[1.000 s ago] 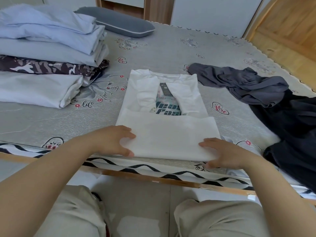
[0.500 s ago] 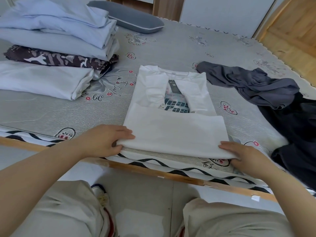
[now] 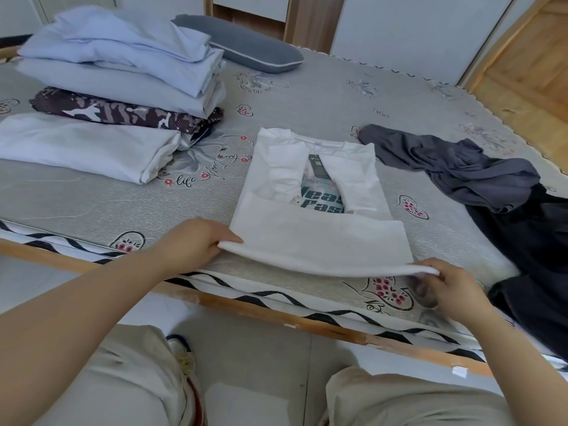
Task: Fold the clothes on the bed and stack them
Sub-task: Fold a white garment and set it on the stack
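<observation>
A white T-shirt [image 3: 319,241] lies partly folded near the bed's front edge, sleeves turned in, printed letters showing in the middle. My left hand [image 3: 196,244] grips its near left corner. My right hand [image 3: 445,287] pinches the near right corner. The near folded edge is lifted slightly off the mattress. At the back left stands a stack of folded clothes [image 3: 116,96]: light blue items on top, a camouflage piece, a white one at the bottom.
A crumpled grey garment [image 3: 455,167] and a black garment [image 3: 534,256] lie unfolded on the right of the grey patterned mattress [image 3: 307,96]. A grey pillow [image 3: 242,44] is at the back. The wooden bed rail [image 3: 276,318] runs along the front.
Both hands went from lying on the shirt's near fold to gripping its two near corners. The near edge has risen off the mattress. The camera has shifted.
</observation>
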